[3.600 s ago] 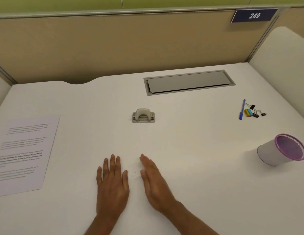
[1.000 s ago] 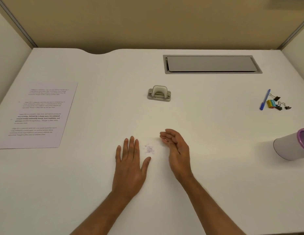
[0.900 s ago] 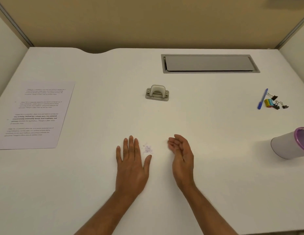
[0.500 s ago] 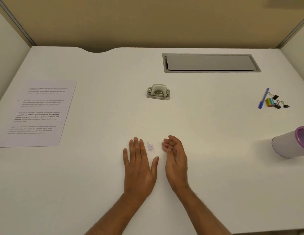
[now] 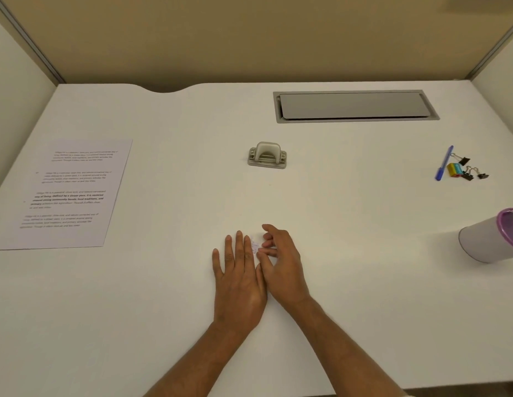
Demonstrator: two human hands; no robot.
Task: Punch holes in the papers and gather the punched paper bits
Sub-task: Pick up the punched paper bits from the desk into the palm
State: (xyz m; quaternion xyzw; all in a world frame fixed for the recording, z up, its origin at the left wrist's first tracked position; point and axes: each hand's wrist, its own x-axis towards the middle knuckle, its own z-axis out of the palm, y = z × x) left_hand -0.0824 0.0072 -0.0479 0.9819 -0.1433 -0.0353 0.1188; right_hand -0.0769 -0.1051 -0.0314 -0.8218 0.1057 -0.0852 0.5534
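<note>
A sheet of paper [image 5: 66,193] with printed lines lies flat by the left edge of the counter [image 5: 364,253]. Near the middle of the front edge, the left hand [image 5: 238,282] lies flat, palm down, fingers straight, so its grip is let go and holds nothing. A small pile of paper bits [image 5: 255,245] sits between the two hands, right against the left hand's fingers. The right hand [image 5: 281,262] stands on its side just beside the left hand, fingers bent in toward the pile. I cannot tell if its grip pinches any bits. Farther back sits a grey hole punch [image 5: 267,156], alone. A grey flap [image 5: 352,106] is set in the counter by the back edge. By the right edge lie a blue pen [image 5: 444,163] and some clips [image 5: 467,170] close together. Nearer the front, a white cup [image 5: 484,242] with a purple rim lies on its side.
</note>
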